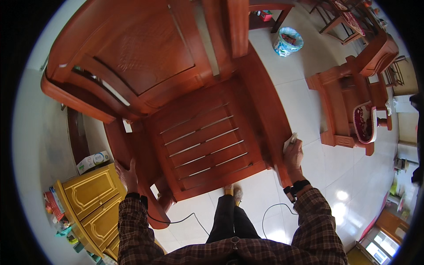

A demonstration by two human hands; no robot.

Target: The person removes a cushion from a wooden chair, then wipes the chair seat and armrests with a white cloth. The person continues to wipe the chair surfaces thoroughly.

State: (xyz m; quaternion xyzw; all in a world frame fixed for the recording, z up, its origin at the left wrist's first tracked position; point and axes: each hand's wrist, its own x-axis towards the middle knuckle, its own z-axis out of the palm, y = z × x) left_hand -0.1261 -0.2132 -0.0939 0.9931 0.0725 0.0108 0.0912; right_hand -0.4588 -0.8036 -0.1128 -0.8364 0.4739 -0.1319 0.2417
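Note:
Before me stands a large reddish-brown wooden armchair (198, 139) with a slatted seat and a carved panel in its back. My right hand (293, 154) grips a pale crumpled cloth or tissue (289, 142) at the outer edge of the right armrest (270, 109). On the other side, my left hand (127, 174) rests against the left armrest (121, 142), fingers spread and nothing held. Both wrists carry dark bands, and a thin cable (185, 218) hangs from the left one.
A yellow cabinet (96, 195) with a white carton (94, 161) on it stands close at left. At upper right are a patterned waste bin (287, 43) and a low wooden table (271, 8). Another wooden armchair (344, 99) with a red cushion (364, 122) stands at right.

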